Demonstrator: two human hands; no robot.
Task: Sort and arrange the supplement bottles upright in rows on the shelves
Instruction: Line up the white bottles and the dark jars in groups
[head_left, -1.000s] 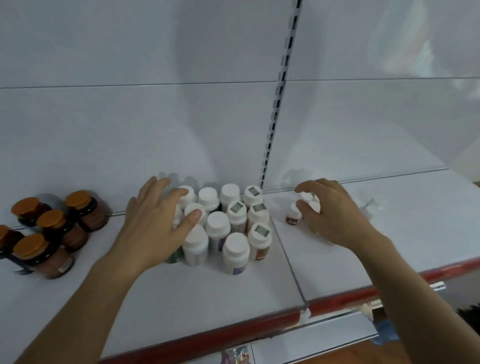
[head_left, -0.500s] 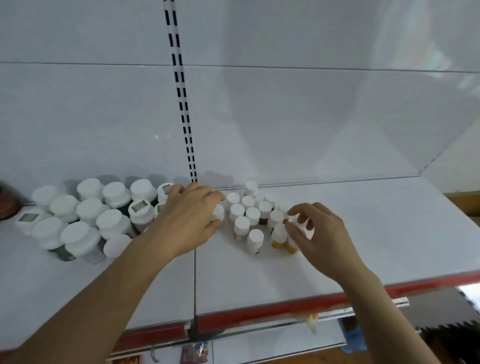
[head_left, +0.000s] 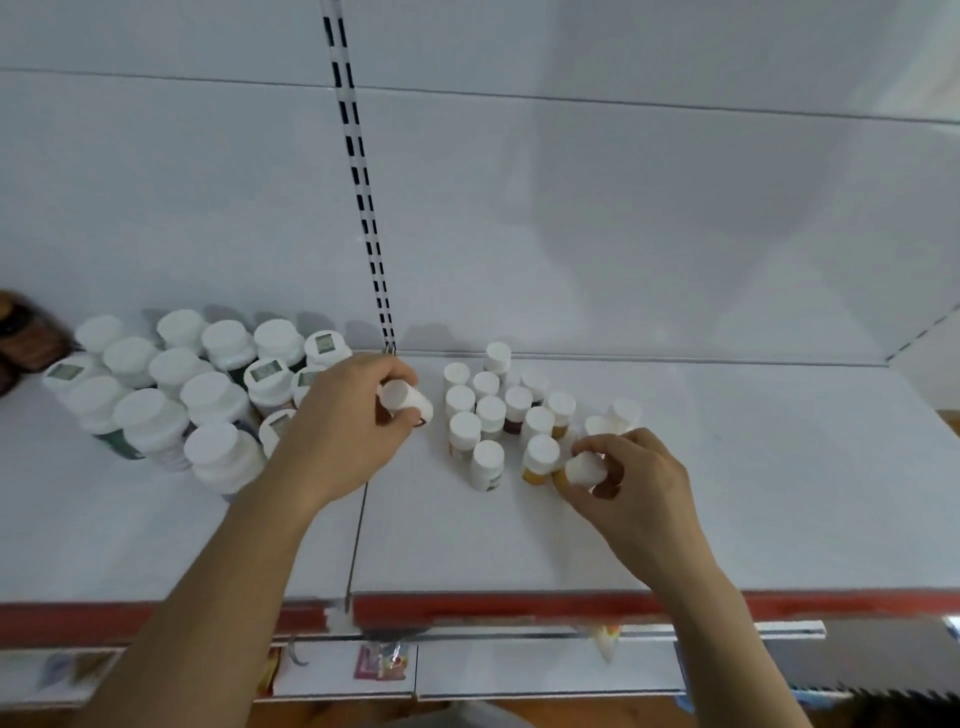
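Head view: left grip (head_left: 343, 431) clasped tilted bottle (head_left: 410, 402) left of upright cluster (head_left: 491, 410), right grip (head_left: 639, 483) clasped second bottle (head_left: 584, 470) just right.

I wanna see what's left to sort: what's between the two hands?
In the head view, a cluster of small white-capped bottles stands on the shelf between the left hand and right hand.

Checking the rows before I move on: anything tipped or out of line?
Only the two held bottles tilt: one in the left hand, one in the right hand. The other small bottles stand upright, loosely clustered.
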